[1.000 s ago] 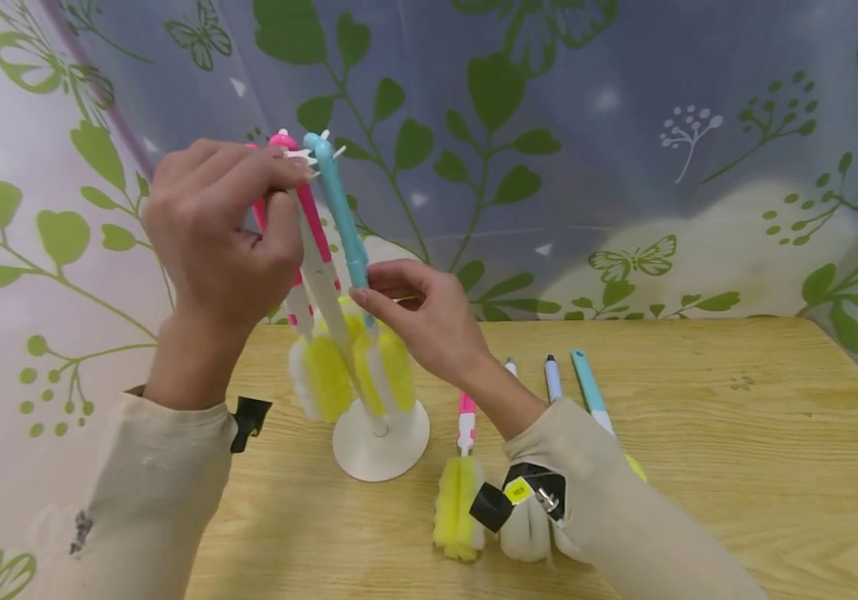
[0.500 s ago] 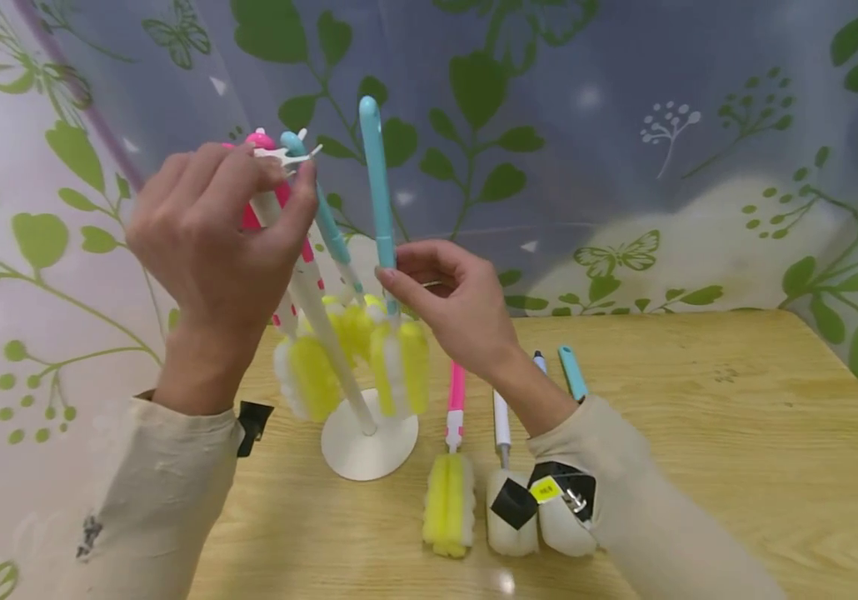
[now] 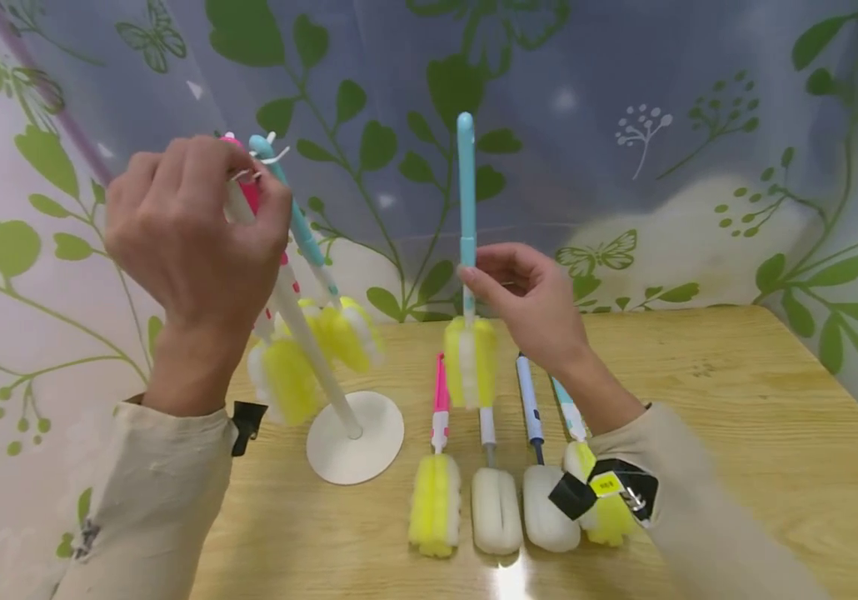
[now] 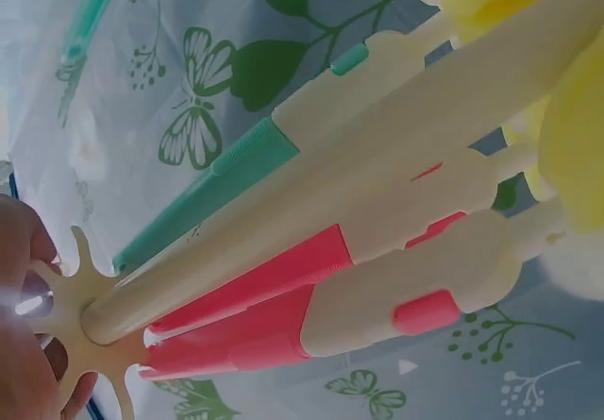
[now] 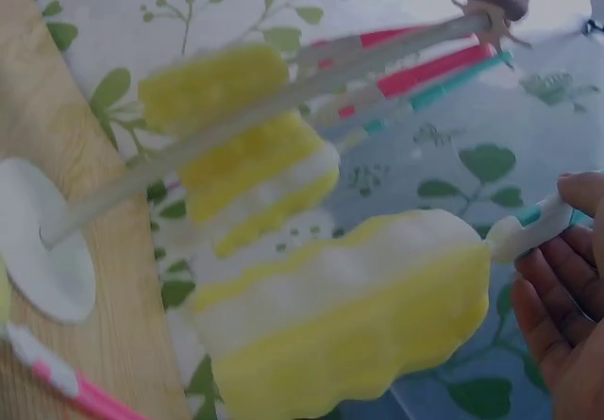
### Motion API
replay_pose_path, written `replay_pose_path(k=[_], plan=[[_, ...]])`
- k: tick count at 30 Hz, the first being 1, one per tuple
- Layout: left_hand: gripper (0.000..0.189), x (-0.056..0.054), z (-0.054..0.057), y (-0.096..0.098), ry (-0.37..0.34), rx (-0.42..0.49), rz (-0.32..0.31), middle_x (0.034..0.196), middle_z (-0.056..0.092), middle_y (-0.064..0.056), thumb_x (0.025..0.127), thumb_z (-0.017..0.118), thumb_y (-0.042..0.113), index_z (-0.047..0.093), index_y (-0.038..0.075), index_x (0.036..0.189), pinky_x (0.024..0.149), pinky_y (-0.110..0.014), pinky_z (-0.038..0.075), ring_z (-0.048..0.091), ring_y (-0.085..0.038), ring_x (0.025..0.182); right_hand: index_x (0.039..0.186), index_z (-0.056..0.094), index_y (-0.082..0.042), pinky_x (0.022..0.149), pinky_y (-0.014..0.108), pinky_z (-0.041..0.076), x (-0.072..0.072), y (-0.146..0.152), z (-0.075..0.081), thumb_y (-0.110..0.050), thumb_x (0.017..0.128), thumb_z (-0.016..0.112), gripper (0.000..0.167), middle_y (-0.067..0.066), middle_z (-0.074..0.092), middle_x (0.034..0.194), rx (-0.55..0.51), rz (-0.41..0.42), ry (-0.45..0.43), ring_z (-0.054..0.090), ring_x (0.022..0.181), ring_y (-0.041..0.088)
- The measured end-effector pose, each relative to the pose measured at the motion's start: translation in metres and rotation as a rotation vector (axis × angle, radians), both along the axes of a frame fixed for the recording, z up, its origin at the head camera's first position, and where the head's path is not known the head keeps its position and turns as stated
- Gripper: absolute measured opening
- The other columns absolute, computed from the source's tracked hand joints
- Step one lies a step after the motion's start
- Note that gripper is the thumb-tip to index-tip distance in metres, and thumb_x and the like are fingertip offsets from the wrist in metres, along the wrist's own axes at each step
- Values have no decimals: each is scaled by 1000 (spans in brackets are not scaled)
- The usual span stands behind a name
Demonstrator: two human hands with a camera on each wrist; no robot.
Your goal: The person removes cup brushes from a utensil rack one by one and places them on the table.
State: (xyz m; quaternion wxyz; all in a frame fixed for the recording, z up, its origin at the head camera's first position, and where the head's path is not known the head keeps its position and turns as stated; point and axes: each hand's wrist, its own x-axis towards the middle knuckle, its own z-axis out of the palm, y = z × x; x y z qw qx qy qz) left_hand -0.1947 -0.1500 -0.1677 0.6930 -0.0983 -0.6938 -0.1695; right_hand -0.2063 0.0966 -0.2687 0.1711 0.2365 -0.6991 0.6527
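Note:
My left hand [image 3: 192, 229] grips the hooked top of a white brush stand [image 3: 309, 350], its fingers curled over the hooks. Still hanging from the stand are a blue-handled sponge bottle brush [image 3: 309, 242] and two pink-handled ones, whose pink handles [image 4: 269, 293] show clearly in the left wrist view. To the right of the stand, my right hand [image 3: 537, 308] pinches another blue-handled bottle brush [image 3: 467, 187] low on its handle, between thumb and fingers. This brush is upright in the air, its yellow and white sponge head [image 5: 344, 316] hanging downward.
On the wooden table [image 3: 759, 467] several brushes lie in a row: a pink-handled one [image 3: 435, 504], a white sponge brush [image 3: 496, 512], a pale blue-handled one [image 3: 528, 392] and a teal-handled one [image 3: 569, 408], partly behind my right wrist. A leaf-patterned cloth [image 3: 549, 75] rises behind.
My right hand has drawn the blue-handled bottle brush off the stand and carried it to the right. My left hand keeps holding the stand's top.

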Motion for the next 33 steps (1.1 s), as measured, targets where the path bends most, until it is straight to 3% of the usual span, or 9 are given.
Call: replay_pose_path(k=[5, 9, 13, 16, 21, 26, 30, 33], plan=[[26, 2, -1, -1, -27, 4, -14, 95, 71, -1, 83, 57, 22, 65, 0, 71, 78, -44, 41, 58, -33, 82, 108, 66, -1, 75, 24, 51, -2, 35, -9, -18, 88, 69, 27, 1, 67, 95, 40, -120, -29, 64, 87, 15], [30, 4, -2, -2, -18, -16, -28, 92, 71, -6, 87, 57, 24, 64, -2, 73, 86, -42, 39, 62, -30, 90, 110, 67, -2, 72, 21, 50, 0, 60, -14, -18, 87, 69, 27, -1, 67, 94, 70, -196, -41, 64, 86, 13], [28, 11, 1, -5, -59, -5, 9, 86, 72, -2, 84, 56, 27, 68, 2, 87, 72, -45, 40, 61, -31, 75, 112, 68, -4, 72, 19, 49, 2, 84, -19, -18, 88, 68, 28, -3, 67, 95, 99, -247, -51, 65, 87, 11], [31, 16, 6, -7, -99, -27, 46, 93, 73, 1, 81, 54, 28, 70, 3, 91, 61, -49, 39, 63, -32, 70, 112, 67, -4, 73, 18, 50, 4, 101, -24, -19, 88, 68, 29, -5, 68, 95, 130, -303, -74, 65, 86, 9], [28, 20, 11, -6, -139, -101, 68, 94, 73, -4, 80, 52, 21, 71, 1, 77, 60, -49, 45, 67, -31, 77, 112, 66, -3, 71, 16, 50, 7, 126, -33, -28, 87, 68, 35, -9, 67, 91, 218, -403, -161, 64, 82, 6], [30, 24, 11, -5, -151, -131, 101, 87, 72, -8, 83, 51, 22, 73, 3, 77, 59, -49, 44, 64, -34, 74, 110, 64, 0, 67, 18, 52, 9, 145, -47, -39, 87, 65, 45, -11, 66, 88, 359, -405, -288, 63, 80, 4], [37, 26, 12, -5, -156, -140, 144, 86, 73, -6, 90, 52, 33, 74, 5, 78, 53, -47, 39, 61, -34, 64, 112, 63, 1, 66, 22, 53, 13, 160, -64, -45, 88, 63, 52, 0, 68, 90, 469, -349, -405, 64, 79, 9], [37, 28, 13, -4, -162, -136, 173, 87, 73, -4, 91, 51, 32, 76, 8, 78, 52, -44, 34, 59, -33, 59, 115, 62, 1, 68, 28, 54, 14, 168, -77, -50, 87, 61, 59, 9, 69, 94, 530, -301, -499, 67, 82, 16]])
